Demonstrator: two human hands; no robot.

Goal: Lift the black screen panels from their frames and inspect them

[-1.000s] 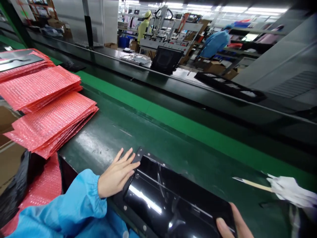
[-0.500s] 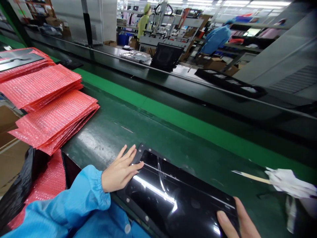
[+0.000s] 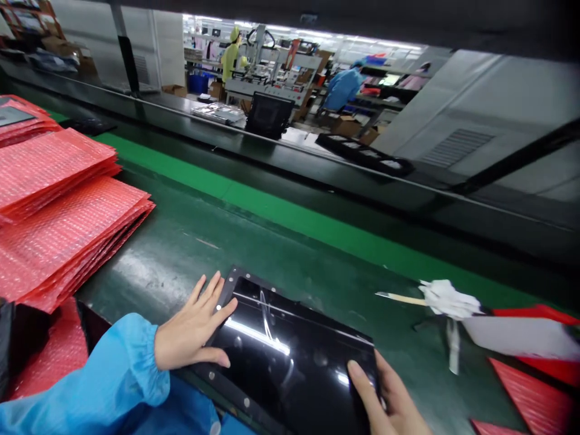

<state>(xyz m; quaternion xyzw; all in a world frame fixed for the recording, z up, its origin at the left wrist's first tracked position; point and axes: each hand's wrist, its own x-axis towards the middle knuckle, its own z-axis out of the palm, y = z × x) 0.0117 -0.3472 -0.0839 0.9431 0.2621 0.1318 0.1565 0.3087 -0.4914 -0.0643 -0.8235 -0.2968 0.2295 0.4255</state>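
Observation:
A glossy black panel (image 3: pixel 299 368) with a matte, round-dotted border lies in front of me on the green work surface, bright reflections across its face. My left hand (image 3: pixel 194 329) rests on its left edge with fingers spread and flat, thumb apart. At the right end, my right hand (image 3: pixel 385 393) grips the panel, thumb on top and fingers around the side edge. The panel's near edge runs out of view at the bottom. To the right lies a thin stick-like tool with a pale handle (image 3: pixel 403 298), its end touching a crumpled white cloth (image 3: pixel 451 300).
Stacked red bubble-wrap bags (image 3: pixel 81 223) crowd the left side. More red bubble wrap (image 3: pixel 539 393) and a white sheet (image 3: pixel 521 336) lie at right. Behind a dark rail stand a black screen-like panel (image 3: pixel 269 115) and a long black part (image 3: pixel 362 154). Distant people work beyond.
My view has swung right and tilted, bringing the red wrap at right into sight. The left thumb has spread away from the fingers. The right hand still grips the panel's right end.

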